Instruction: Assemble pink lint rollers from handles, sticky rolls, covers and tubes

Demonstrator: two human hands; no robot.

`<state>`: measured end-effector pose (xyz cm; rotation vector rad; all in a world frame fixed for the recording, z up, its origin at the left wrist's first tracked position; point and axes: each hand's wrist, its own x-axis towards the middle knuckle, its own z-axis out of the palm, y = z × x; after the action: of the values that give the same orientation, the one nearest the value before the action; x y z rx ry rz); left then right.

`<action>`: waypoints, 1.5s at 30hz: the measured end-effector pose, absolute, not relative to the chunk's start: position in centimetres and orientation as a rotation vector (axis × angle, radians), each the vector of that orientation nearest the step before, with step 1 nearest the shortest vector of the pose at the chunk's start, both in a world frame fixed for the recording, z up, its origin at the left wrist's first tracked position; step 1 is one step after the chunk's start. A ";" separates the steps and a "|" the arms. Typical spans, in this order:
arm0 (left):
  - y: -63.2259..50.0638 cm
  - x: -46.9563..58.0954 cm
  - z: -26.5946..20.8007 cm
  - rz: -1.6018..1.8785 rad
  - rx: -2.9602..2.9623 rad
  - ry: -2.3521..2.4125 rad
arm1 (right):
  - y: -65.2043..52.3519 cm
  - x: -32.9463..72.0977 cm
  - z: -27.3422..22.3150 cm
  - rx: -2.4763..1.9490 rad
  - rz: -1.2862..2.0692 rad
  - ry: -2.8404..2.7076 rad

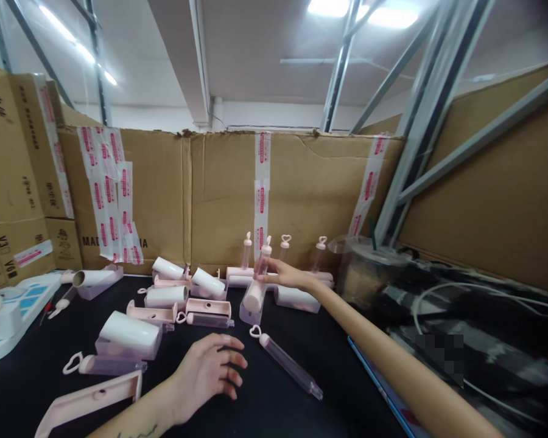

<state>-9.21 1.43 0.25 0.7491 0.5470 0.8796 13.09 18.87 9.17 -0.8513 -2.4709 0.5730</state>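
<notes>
My right hand (278, 274) reaches to the back, its fingers closed around the clear handle of a pink lint roller (254, 297) with a translucent cover. That roller's handle stands upright, ending in a pink cap and ring. Over the black tabletop, my left hand (212, 371) holds nothing, its fingers apart and slightly curled. A loose clear handle (292, 365) with a heart-shaped ring lies between my hands. To the left, a white roll (130, 334) rests on a translucent cover, with another clear handle (112, 365) in front. A pink bracket (94, 398) lies beside my left forearm.
More white rolls (167, 297), pink brackets (153, 313) and upright-handled rollers (319, 255) line the back. Cardboard walls (223, 194) enclose the table. A white power strip (25, 310) sits left. At right are a clear plastic tub (368, 267), dark bundled material and a blue-edged flat object (379, 386).
</notes>
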 end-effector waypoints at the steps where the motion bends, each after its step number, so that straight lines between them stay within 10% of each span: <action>1: 1.5 -9.2 0.2 0.875 0.756 0.546 | 18.9 13.0 9.1 -0.870 0.553 -2.461; 45: 1.1 -8.8 0.2 0.896 0.939 0.622 | 18.7 11.2 3.3 -1.085 0.215 -2.114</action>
<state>-8.77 1.07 0.16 0.9391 0.6220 0.8960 11.21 18.67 3.26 -1.0853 -2.1141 0.2148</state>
